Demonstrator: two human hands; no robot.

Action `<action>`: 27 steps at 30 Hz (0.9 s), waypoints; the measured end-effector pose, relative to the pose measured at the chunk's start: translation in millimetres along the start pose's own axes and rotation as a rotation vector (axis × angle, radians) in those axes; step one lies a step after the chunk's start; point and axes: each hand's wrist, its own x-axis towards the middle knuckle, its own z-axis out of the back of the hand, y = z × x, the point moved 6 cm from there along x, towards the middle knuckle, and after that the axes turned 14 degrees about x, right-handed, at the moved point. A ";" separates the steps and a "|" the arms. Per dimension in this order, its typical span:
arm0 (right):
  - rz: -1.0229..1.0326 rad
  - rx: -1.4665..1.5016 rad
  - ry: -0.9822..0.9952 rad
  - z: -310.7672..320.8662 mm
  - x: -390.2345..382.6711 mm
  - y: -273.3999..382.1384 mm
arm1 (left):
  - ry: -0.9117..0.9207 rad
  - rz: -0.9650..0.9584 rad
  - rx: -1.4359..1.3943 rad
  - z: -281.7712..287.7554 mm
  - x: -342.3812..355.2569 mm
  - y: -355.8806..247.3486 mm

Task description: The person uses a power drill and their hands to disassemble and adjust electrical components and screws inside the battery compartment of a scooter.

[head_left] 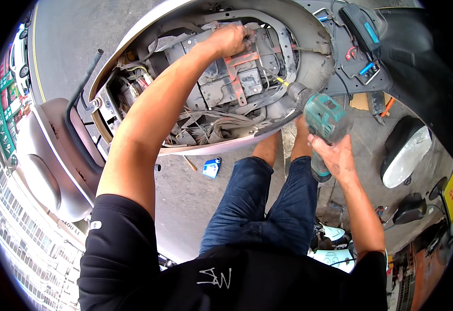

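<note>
In front of me lies a scooter's open body shell [299, 93], with batteries [218, 85], wiring [226, 124] and a red metal bracket [232, 78] inside. My left hand [231, 40] reaches across to the far side of this compartment. Its fingers are curled together near the bracket's far end, and whatever they pinch is too small to make out. My right hand [334, 155] is wrapped round the handle of a teal cordless drill [326, 116]. The drill's yellow-banded bit [282, 81] points left over the compartment's right part, apart from my left hand.
At the right, a black floorboard [361, 78] carries a black box with a blue label [363, 26] and hand tools. A scooter seat [407, 150] lies on the ground. A rear box [60, 160] and a bent bar [73, 114] stand left. A small blue package [212, 168] lies below.
</note>
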 end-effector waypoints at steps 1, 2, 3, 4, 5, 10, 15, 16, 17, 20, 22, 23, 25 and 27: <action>0.022 0.029 -0.007 -1.2 -0.5 0.6 | -0.017 0.006 -0.032 1.9 0.4 1.8; -0.020 0.034 -0.017 -1.7 -0.8 0.2 | -0.070 0.046 -0.107 3.8 -3.1 5.3; -0.061 0.038 -0.027 -1.9 -1.2 2.0 | -0.030 0.068 -0.188 2.3 -4.2 9.6; -0.105 0.041 -0.033 -1.6 -1.7 1.6 | 0.011 0.094 -0.272 -0.1 -6.2 14.3; -0.089 0.035 -0.027 -1.5 -1.3 1.5 | 0.051 0.120 -0.355 -2.9 -8.3 17.9; -0.085 -0.065 -0.009 0.4 3.2 3.8 | -0.167 0.196 -0.294 9.6 -26.1 7.8; -0.058 -0.126 0.041 -5.3 5.1 14.9 | -0.063 0.389 -0.138 -17.3 -71.4 -1.5; -0.051 -0.115 0.046 -5.6 6.1 14.8 | -0.058 0.366 -0.057 -18.1 -71.9 -10.3; -0.047 -0.101 0.051 -7.0 6.2 14.9 | -0.053 0.342 0.024 -16.9 -71.6 -17.9; 0.001 -0.055 0.070 -14.3 7.7 13.4 | -0.051 0.213 0.089 -34.0 -67.3 -23.5; 0.056 -0.070 0.071 -18.9 7.2 17.8 | -0.044 0.177 0.089 -37.5 -71.1 -22.9; 0.020 -0.062 0.074 -18.8 7.1 15.4 | -0.023 0.184 0.098 -39.3 -72.0 -23.7; -0.047 -0.044 0.085 -18.0 7.3 13.1 | 0.014 0.201 0.122 -39.8 -73.0 -23.9; -0.056 -0.074 0.096 -17.8 7.1 12.0 | 0.010 0.194 -0.035 -36.9 -77.3 -21.2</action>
